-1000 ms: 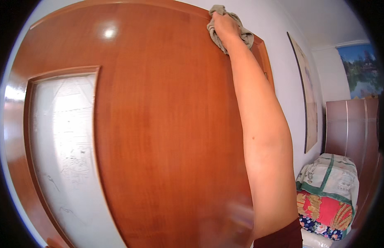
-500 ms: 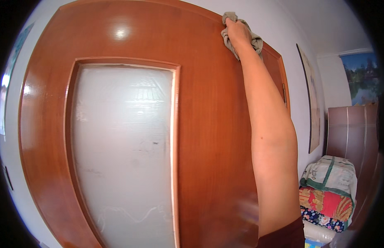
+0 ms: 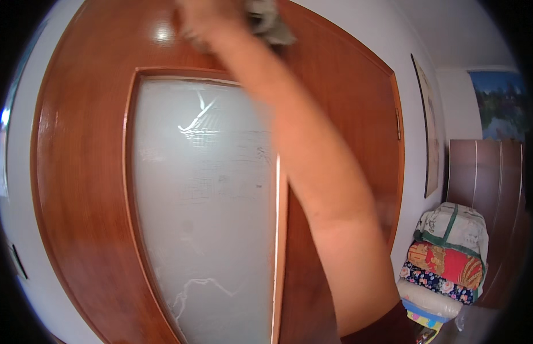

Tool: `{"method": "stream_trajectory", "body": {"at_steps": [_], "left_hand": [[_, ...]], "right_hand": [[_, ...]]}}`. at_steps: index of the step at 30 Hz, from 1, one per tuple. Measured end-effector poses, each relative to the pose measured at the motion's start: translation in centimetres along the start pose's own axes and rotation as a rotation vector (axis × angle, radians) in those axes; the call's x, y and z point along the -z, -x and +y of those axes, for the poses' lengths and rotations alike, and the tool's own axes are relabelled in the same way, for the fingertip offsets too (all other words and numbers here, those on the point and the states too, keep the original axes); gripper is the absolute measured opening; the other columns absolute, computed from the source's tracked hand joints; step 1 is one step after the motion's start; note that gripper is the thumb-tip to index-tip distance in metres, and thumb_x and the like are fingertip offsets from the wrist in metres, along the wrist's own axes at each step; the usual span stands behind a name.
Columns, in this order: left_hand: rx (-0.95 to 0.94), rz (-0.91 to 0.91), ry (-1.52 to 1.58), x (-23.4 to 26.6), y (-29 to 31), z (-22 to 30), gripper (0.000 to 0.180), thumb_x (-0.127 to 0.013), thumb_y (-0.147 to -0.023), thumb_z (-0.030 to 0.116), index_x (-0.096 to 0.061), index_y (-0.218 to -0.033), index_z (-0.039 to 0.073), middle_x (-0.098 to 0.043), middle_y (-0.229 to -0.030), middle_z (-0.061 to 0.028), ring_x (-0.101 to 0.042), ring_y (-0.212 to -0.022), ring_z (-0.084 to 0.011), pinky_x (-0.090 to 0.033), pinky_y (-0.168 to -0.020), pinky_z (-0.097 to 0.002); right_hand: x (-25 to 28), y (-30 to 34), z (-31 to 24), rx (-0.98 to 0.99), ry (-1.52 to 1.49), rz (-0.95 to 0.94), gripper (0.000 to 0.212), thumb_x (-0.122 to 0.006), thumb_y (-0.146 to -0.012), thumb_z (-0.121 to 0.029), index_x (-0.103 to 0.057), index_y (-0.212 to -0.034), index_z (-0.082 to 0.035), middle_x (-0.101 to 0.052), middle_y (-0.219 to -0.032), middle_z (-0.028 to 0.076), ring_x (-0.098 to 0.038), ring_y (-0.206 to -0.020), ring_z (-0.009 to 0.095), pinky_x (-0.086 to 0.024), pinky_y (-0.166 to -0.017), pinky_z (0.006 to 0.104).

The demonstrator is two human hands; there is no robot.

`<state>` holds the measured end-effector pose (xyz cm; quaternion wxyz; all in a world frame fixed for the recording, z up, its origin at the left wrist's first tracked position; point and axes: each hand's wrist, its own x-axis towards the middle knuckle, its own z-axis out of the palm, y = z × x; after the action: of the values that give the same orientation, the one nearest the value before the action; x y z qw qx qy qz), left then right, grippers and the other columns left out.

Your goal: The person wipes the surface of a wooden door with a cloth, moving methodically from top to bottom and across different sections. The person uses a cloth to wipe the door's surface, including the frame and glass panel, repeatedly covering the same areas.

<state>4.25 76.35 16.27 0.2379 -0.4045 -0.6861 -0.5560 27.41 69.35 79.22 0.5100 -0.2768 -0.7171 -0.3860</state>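
Note:
My right arm reaches up from the lower right across a reddish-brown wooden door (image 3: 341,92). At its end my right hand (image 3: 212,20), smeared by motion and cut off by the top edge, is on the door's upper part. A crumpled grey-green cloth (image 3: 272,26) is bunched in that hand and sticks out to its right. Below the hand is the door's frosted glass panel (image 3: 203,166), set in a wooden frame, with faint marks and reflections on it. My left hand is out of view.
A metal hinge (image 3: 398,123) sits on the door's right edge. Beyond it hangs a framed picture (image 3: 425,126) on the white wall. Folded bedding (image 3: 450,229) is stacked at the right, beside a dark brown panelled headboard or cabinet (image 3: 484,172). A landscape picture (image 3: 498,103) hangs above.
My right hand has swept left with the cloth, from the door's upper right edge to above the glass panel. The view has shifted slightly.

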Motion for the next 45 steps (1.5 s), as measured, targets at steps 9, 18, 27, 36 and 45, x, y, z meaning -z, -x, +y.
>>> {"method": "stream_trajectory", "body": {"at_steps": [9,18,27,36,45], "left_hand": [[-0.040,-0.039,0.165,2.1,-0.4,-0.4,0.057,-0.052,-0.104,0.039,-0.045,-0.136,-0.007,-0.053,-0.131,-0.0323,-0.055,-0.117,-0.0436,-0.048,-0.099,-0.0533],[0.028,-0.039,0.337,3.6,0.5,-0.9,0.059,-0.053,-0.103,0.042,-0.044,-0.136,-0.008,-0.053,-0.130,-0.0325,-0.055,-0.116,-0.0432,-0.048,-0.099,-0.0529],[0.169,-0.180,0.428,2.9,0.4,-2.4,0.062,-0.053,-0.103,0.044,-0.043,-0.135,-0.008,-0.052,-0.129,-0.0328,-0.054,-0.115,-0.0428,-0.047,-0.098,-0.0525],[0.266,-0.266,0.379,4.1,-0.6,-2.2,0.049,-0.052,-0.107,0.034,-0.049,-0.138,-0.004,-0.058,-0.131,-0.0283,-0.058,-0.113,-0.0373,-0.050,-0.098,-0.0463],[0.209,-0.336,0.530,2.4,-0.4,-5.8,0.045,-0.044,-0.111,0.035,-0.044,-0.145,0.006,-0.054,-0.133,-0.0157,-0.050,-0.122,-0.0259,-0.041,-0.106,-0.0363]], "right_hand": [[-6.5,-0.7,5.0,0.444,0.391,0.350,0.052,-0.050,-0.092,-0.047,-0.073,-0.118,-0.009,-0.067,-0.131,0.011,-0.057,-0.127,0.028,-0.032,-0.115,0.0442],[12.3,8.6,15.5,-0.009,0.431,0.220,0.073,-0.021,-0.105,-0.059,-0.064,-0.128,-0.004,-0.065,-0.129,0.026,-0.058,-0.123,0.043,-0.041,-0.109,0.0522],[23.6,19.9,27.9,-0.463,-0.044,0.368,0.019,-0.054,-0.102,-0.028,-0.060,-0.088,-0.016,-0.053,-0.066,-0.005,-0.048,-0.050,0.007,-0.036,-0.041,0.0253],[25.9,23.7,31.1,-0.424,-0.111,0.392,0.024,-0.055,-0.102,-0.034,-0.060,-0.104,-0.010,-0.058,-0.088,-0.001,-0.051,-0.072,0.010,-0.038,-0.061,0.0272],[24.7,25.4,28.8,-0.441,-0.020,0.347,0.047,-0.056,-0.101,-0.042,-0.060,-0.126,-0.003,-0.064,-0.116,0.005,-0.059,-0.104,0.015,-0.045,-0.088,0.0303]]}}
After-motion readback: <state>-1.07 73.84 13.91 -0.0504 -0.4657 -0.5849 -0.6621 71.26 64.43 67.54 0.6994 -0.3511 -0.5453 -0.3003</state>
